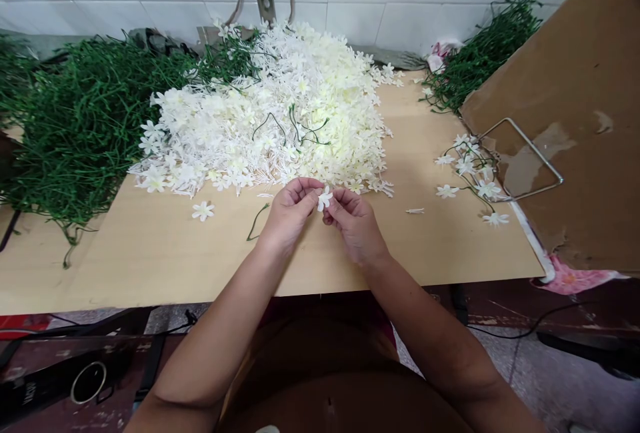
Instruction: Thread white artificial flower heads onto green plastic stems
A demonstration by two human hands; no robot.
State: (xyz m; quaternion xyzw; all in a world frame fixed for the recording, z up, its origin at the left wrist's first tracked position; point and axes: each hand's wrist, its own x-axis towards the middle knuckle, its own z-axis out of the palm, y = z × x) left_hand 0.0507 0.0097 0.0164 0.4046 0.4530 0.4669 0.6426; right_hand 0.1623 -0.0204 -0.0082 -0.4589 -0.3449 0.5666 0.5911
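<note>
A small white artificial flower [325,199] is between the fingertips of my two hands, above the front part of the table. My left hand [293,213] pinches it from the left with thumb and forefinger. From the other side, the curled fingers of my right hand [359,225] close on it; whatever stem they cover is hidden. Just beyond my hands spreads a big heap of white and pale yellow artificial flowers [345,106]. A bent green stem [257,223] lies left of my left wrist, and a loose white flower [203,211] lies farther left.
A large pile of green plastic stems [85,113] covers the table's left. More green stems [487,46] are at the back right. Assembled flower sprays [470,166] lie near a metal wire frame [543,153] against a cardboard sheet [575,86]. Tiny white pieces [415,211] lie right.
</note>
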